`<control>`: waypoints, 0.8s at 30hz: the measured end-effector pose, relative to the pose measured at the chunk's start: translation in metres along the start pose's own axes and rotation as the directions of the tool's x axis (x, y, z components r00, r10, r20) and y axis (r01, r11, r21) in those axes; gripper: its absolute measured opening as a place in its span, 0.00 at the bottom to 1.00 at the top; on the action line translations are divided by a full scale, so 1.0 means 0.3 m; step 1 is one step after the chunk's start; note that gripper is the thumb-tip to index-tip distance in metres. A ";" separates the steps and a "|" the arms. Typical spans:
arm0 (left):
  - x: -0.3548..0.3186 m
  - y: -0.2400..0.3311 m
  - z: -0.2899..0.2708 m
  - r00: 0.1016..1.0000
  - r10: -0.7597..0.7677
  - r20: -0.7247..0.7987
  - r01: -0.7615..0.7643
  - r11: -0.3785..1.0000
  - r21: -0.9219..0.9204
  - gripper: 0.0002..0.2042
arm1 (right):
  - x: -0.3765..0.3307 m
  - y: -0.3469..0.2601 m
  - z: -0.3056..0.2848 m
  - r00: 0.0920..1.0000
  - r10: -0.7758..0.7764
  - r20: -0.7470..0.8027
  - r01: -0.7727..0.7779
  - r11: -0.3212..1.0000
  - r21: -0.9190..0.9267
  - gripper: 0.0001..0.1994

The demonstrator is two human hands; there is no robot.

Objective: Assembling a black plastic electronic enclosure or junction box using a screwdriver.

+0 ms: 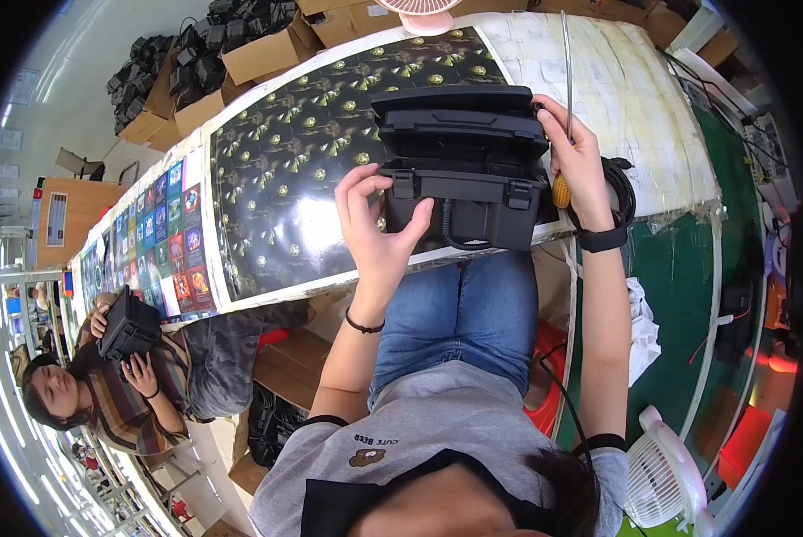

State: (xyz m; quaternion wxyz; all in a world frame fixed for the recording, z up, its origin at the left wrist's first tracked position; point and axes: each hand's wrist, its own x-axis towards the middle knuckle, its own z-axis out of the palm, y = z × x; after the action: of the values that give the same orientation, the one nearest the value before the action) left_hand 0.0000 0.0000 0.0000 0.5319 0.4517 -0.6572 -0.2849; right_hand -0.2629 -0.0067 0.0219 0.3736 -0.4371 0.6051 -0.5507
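Note:
A black plastic case [486, 192] with two front latches stands at the table's near edge, its lid [460, 116] partly raised. My left hand [375, 219] grips the case's near left corner, thumb on the front and fingers by the left latch. At the lid's right end are the fingertips of my right hand [576, 157]. That hand also has a long-shafted screwdriver with a yellow handle [561, 191] tucked in it, the shaft pointing away from me. A coiled black cord [451, 226] hangs on the case's front. Part of the grip is hidden behind my right hand.
The table carries a dark patterned sheet [285, 170] and colourful printed cards [164, 233]. A looped black cable [625, 192] lies beside my right wrist. A co-worker at left holds another black case [131, 327]. Cartons [263, 58] and a pink fan [424, 13] are beyond.

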 end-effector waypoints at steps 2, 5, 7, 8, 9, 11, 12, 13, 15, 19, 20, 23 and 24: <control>0.012 -0.016 0.001 1.000 0.016 0.015 -0.016 0.999 0.038 0.22 | 0.007 0.008 0.006 1.000 0.015 -0.008 -0.015 0.999 0.032 0.14; -0.004 -0.055 -0.003 0.992 0.068 0.110 -0.076 0.995 0.071 0.21 | -0.007 -0.001 -0.025 0.999 0.011 0.031 -0.012 0.999 0.032 0.13; -0.010 -0.038 -0.006 0.996 0.048 0.075 -0.053 0.997 0.060 0.23 | -0.027 -0.028 -0.028 0.996 -0.020 0.082 0.018 1.000 0.025 0.13; -0.016 -0.028 -0.010 0.999 0.025 0.042 -0.027 0.999 0.041 0.25 | -0.039 -0.042 -0.028 0.990 -0.048 0.130 0.047 0.999 0.013 0.12; -0.022 -0.021 -0.009 0.999 0.028 0.045 -0.030 0.999 0.039 0.25 | -0.049 -0.053 -0.036 0.991 -0.050 0.126 0.048 0.999 0.013 0.12; -0.037 -0.011 -0.011 1.000 0.008 0.005 -0.008 1.000 0.016 0.31 | -0.060 -0.069 -0.045 0.972 -0.105 0.210 0.113 0.993 -0.025 0.11; -0.033 -0.005 -0.023 0.994 0.073 0.076 -0.082 0.989 0.127 0.39 | -0.061 -0.074 -0.051 0.965 -0.138 0.222 0.147 0.989 -0.026 0.11; -0.031 0.006 -0.021 0.994 0.075 0.078 -0.084 0.989 0.124 0.39 | -0.059 -0.071 -0.057 0.966 -0.139 0.219 0.148 0.989 -0.027 0.11; -0.022 0.036 -0.022 0.995 0.080 0.057 -0.089 0.977 0.192 0.34 | -0.054 -0.062 -0.067 0.943 -0.217 0.250 0.233 0.972 -0.035 0.11; 0.000 -0.053 -0.026 0.955 0.282 0.088 -0.291 0.950 0.114 0.29 | -0.061 -0.076 -0.059 0.951 -0.213 0.226 0.228 0.973 -0.045 0.10; -0.003 -0.061 -0.010 0.972 0.224 0.064 -0.223 0.975 -0.019 0.27 | -0.072 -0.089 -0.048 0.965 -0.220 0.146 0.238 0.965 -0.115 0.09; 0.008 -0.048 0.031 0.988 0.146 0.038 -0.134 0.964 -0.228 0.24 | -0.106 -0.113 -0.032 0.941 -0.339 -0.013 0.319 0.899 -0.300 0.07; 0.014 -0.045 0.039 0.989 0.150 0.004 -0.147 0.972 -0.183 0.24 | -0.115 -0.118 -0.026 0.893 -0.445 -0.065 0.383 0.828 -0.409 0.07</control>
State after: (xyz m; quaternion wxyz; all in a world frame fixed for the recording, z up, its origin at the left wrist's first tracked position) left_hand -0.0073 -0.0108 -0.0130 0.5848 0.3482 -0.6651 -0.3073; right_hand -0.2544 0.0280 0.0569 0.1024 -0.5780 0.6193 -0.5215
